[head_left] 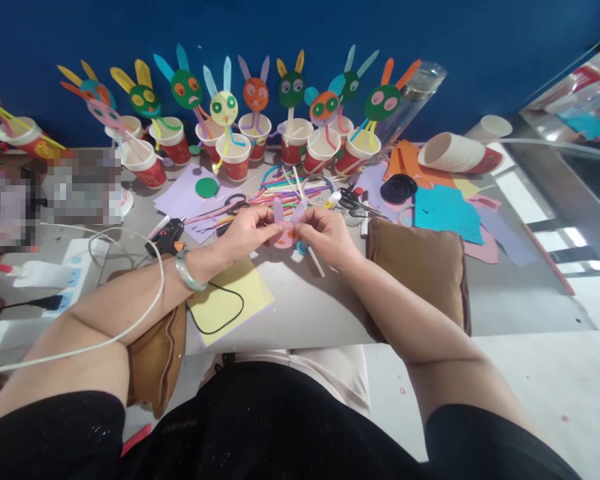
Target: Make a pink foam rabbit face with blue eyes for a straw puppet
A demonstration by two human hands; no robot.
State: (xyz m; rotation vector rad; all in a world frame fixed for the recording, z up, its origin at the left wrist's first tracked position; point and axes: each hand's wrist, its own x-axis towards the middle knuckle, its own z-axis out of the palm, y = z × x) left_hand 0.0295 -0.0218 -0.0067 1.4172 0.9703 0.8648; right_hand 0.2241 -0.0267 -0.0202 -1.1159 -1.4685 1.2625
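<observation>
Between my hands is a pink paper rabbit face [283,239] with two purple ears [279,211] at its top and an orange spot on it. My left hand [253,232] pinches its left side, thumb in front and the other fingers partly hidden behind. On the opposite side, my right hand [327,233] grips the face near the base of the right ear. Just below my right fingers lie a small blue disc [301,248] and a thin pale stick [316,261]. A black glue gun [167,236] rests left of my left hand.
Several paper cups [233,160] with finished-looking rabbit faces line the blue wall. Pipe cleaners, scissors [353,198] and coloured paper [447,213] lie ahead. Brown cushions [417,267] flank my forearms. A white cable [163,280] loops over my left arm from near a power strip [77,270].
</observation>
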